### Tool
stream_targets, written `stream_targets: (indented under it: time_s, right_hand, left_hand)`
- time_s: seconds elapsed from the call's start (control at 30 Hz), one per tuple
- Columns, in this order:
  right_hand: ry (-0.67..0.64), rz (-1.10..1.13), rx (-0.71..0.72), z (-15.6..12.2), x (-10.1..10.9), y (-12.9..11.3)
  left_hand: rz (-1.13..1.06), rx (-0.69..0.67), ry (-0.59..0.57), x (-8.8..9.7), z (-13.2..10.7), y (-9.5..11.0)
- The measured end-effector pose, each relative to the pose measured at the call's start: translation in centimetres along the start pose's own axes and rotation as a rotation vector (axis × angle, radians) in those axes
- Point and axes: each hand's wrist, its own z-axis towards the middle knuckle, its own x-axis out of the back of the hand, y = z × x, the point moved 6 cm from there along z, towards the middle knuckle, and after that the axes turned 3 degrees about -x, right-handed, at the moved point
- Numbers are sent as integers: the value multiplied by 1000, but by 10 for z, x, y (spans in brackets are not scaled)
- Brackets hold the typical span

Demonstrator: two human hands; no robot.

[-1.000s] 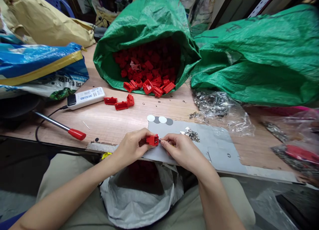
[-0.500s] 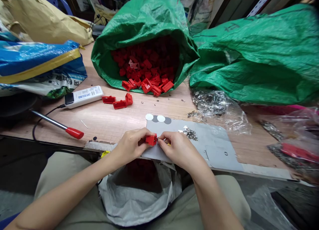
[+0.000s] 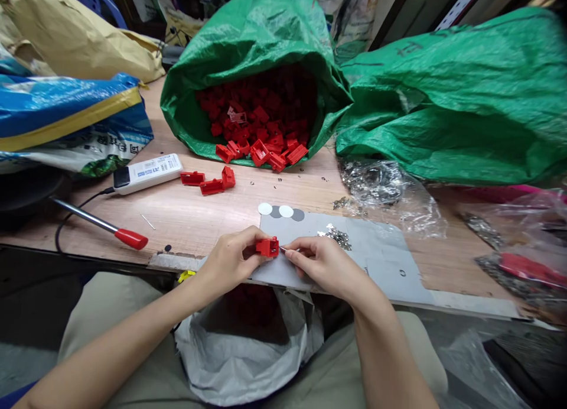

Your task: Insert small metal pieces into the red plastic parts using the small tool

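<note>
1. The left hand (image 3: pixel 230 261) grips a small red plastic part (image 3: pixel 268 247) between thumb and fingertips. The part sits just right of that hand, above the counter's near edge.
2. The right hand (image 3: pixel 323 264) meets the part from the other side. Its thumb and forefinger are pinched on a tiny pale sliver (image 3: pixel 282 250) that touches the part's right face; it is too small to say what the sliver is.
3. Far left of the hands lie a glossy blue bag (image 3: pixel 66 119), a white oblong device (image 3: pixel 148 172) with a black cord, and a metal rod with a red handle (image 3: pixel 128 238).
4. The counter (image 3: pixel 199 214) is pale wood-grain board. Three loose red parts (image 3: pixel 210 183) rest on it beyond the left hand.
5. Straight beyond both hands a woven green sack (image 3: pixel 266 36) lies on its side, mouth open, spilling boxy red parts (image 3: pixel 261 137).
6. Under the right hand lies a flat grey card sheet (image 3: pixel 385 267), with round discs (image 3: pixel 266 208) at its far corner and a heap of small shiny metal bits (image 3: pixel 337 236) just beyond that hand.
7. Further right sit a crinkled clear bag (image 3: pixel 390 190) of metal bits and a second green sack (image 3: pixel 452 101).
8. Below the hands, a grey plastic bag (image 3: pixel 239 356) gapes open in the lap.
</note>
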Motion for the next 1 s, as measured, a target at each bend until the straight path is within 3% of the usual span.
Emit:
stream_targets:
  time_s: [0.17, 0.43, 1.0]
  right_hand:
    - [-16, 73, -57, 4, -3, 9]
    - [77, -46, -17, 1, 2, -4]
    - [107, -260, -5, 0, 0, -21]
  left_hand:
    - [10, 18, -3, 0, 0, 1]
    - [19, -2, -1, 0, 0, 2]
    - [237, -180, -8, 0, -1, 14]
